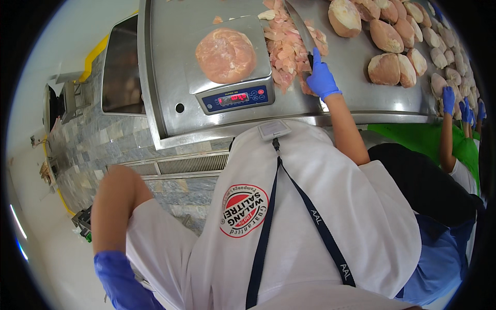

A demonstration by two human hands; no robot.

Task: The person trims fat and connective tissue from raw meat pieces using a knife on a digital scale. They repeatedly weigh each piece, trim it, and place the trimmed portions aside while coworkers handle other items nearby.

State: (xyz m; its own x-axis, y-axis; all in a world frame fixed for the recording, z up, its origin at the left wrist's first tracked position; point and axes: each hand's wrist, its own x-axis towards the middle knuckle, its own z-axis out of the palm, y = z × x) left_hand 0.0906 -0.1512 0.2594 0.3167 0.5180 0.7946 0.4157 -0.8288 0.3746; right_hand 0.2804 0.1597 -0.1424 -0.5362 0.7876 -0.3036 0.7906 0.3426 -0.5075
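My right hand, in a blue glove, is closed around the dark handle of a knife, with the index finger stretched forward along it. The long blade points away over a heap of pale pink raw meat trimmings. Left of the heap, a large round lump of raw meat rests on the steel pan of a digital scale with a lit red display. Down at the lower left, my left hand, also blue-gloved, is away from the table; its fingers are out of sight.
The steel table has a raised rim and a round hole near its left corner. Many raw meat pieces lie to the right. Farther right, other people's blue-gloved hands are at the table. A steel bin stands left.
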